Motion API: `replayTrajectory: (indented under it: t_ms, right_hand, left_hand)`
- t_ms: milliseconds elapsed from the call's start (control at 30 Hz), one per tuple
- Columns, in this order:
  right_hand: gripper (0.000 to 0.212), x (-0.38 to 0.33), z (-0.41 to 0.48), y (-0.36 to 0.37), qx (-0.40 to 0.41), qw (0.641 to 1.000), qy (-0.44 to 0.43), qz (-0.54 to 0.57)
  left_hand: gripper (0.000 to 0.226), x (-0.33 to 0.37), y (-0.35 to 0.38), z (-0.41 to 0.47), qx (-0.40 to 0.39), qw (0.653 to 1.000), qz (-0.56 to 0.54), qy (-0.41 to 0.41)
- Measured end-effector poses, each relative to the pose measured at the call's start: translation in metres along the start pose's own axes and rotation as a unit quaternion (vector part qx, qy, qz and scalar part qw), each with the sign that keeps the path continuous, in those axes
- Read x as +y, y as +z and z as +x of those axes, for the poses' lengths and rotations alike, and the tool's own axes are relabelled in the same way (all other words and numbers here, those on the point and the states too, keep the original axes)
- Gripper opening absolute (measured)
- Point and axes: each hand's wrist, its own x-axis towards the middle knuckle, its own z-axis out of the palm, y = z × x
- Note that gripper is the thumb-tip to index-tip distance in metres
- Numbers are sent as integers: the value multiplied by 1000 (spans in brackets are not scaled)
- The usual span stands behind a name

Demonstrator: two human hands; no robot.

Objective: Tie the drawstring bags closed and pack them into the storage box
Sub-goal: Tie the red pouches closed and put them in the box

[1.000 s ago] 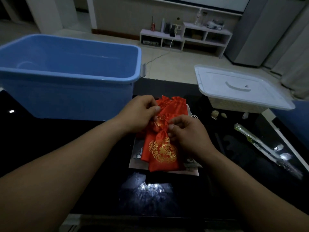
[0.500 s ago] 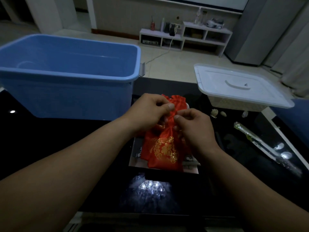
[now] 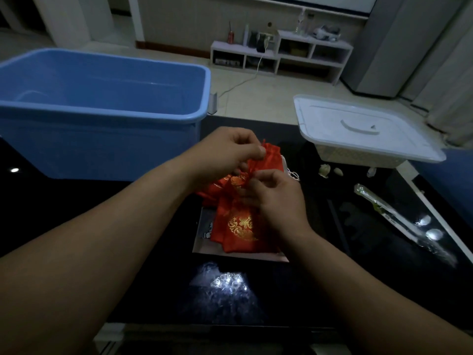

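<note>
A small pile of red drawstring bags (image 3: pixel 240 226) with gold embroidery lies on a pale card in the middle of the dark glossy table. My left hand (image 3: pixel 227 152) pinches the gathered top of one red bag (image 3: pixel 268 160) between thumb and fingers. Just below it, my right hand (image 3: pixel 273 196) pinches the same bag's neck where the string runs; the string itself is too thin to make out. The blue storage box (image 3: pixel 107 139) stands open at the back left, and nothing shows inside it.
A white lidded basket (image 3: pixel 363 131) sits at the back right. Small pale objects (image 3: pixel 330 171) and a long clear-wrapped stick (image 3: pixel 389 211) lie to the right. The table's right edge runs diagonally past them. A low white shelf stands on the floor beyond.
Both hands moved up toward the top of the bag; my left hand lifted its gathered mouth and my right hand stays close below it.
</note>
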Motion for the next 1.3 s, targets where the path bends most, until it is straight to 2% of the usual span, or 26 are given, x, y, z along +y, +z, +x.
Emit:
replayTrajectory:
  t_ms: [200,267,333,400,467,500,567,767,833,933,967,1033,1133,1300]
  right_hand:
    - [21,-3,0,-4,-65,995,9,-69]
    - [19,-2,3,-6,-68,996,25,-47]
    - [17,-1,8,-8,-71,996,45,-13]
    - [15,-1,11,-11,-80,994,71,19]
    - [14,-2,12,-13,-93,990,92,52]
    - [13,-1,13,-14,-97,989,97,60]
    - [11,-2,14,-15,-98,989,95,61]
    - [6,-5,14,-25,-110,991,73,-16]
    - [7,-4,16,-26,-111,991,59,-52]
    - [8,-2,18,-23,-111,986,20,-125]
    - [8,-2,18,-22,-115,983,7,-142]
    - [8,-3,17,-22,-119,980,-9,-162]
    - [8,-3,18,-24,-126,977,-19,-174]
    - [7,-2,18,-29,-142,977,-21,-157]
  left_hand:
    - [11,7,9,-1,-53,996,63,38]
    - [17,5,11,0,-17,994,103,38]
    - [32,-3,6,-4,37,986,161,14]
    - [33,-13,-1,-11,-2,969,246,-9]
    - [25,-25,-3,-18,-62,945,320,-12]
    - [19,-29,-3,-18,-68,940,335,-2]
    - [11,-34,-3,-16,-51,942,331,21]
    - [21,-38,-16,-12,-39,948,317,8]
    - [26,-33,-19,-13,-95,939,332,-1]
    - [29,-26,-19,-20,-241,903,355,-40]
    - [29,-26,-17,-23,-253,896,361,-48]
    - [28,-26,-14,-26,-217,902,369,-51]
    - [38,-29,-6,-25,-107,931,348,-15]
    - [8,-41,7,-19,-16,942,327,75]
